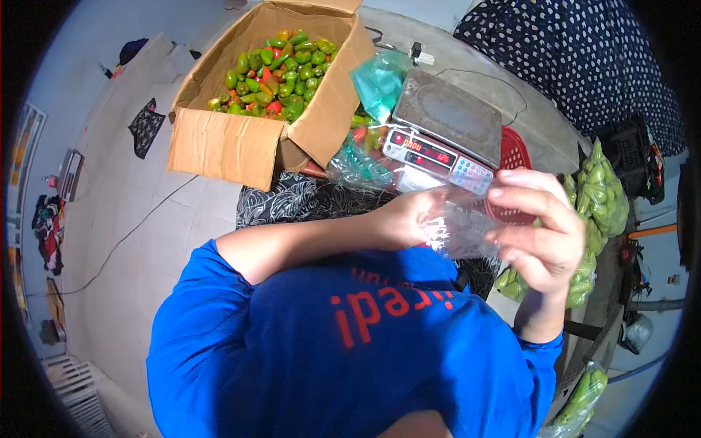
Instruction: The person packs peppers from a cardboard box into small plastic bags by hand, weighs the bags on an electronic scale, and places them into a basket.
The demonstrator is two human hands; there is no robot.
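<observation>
A clear plastic bag [467,226] stretches between my two hands in front of my chest. My left hand [410,219] is closed on its left side, with the fingertips partly hidden by glare and plastic. On the right side, the fingers of my right hand [540,230] grip the bag's edge. Just beyond the bag is a digital scale [451,117] with a lit red display, its keypad close to my right fingertips. Nothing but its bare metal plate shows on top. A teal plastic bag [381,82] lies against the scale's left side.
An open cardboard box [230,146] of green and red peppers [281,77] stands at the upper left. Bagged green peppers [602,190] lie at the right, another bag [584,398] at the lower right. A red basket [514,155] sits behind my right hand. A cable crosses the floor.
</observation>
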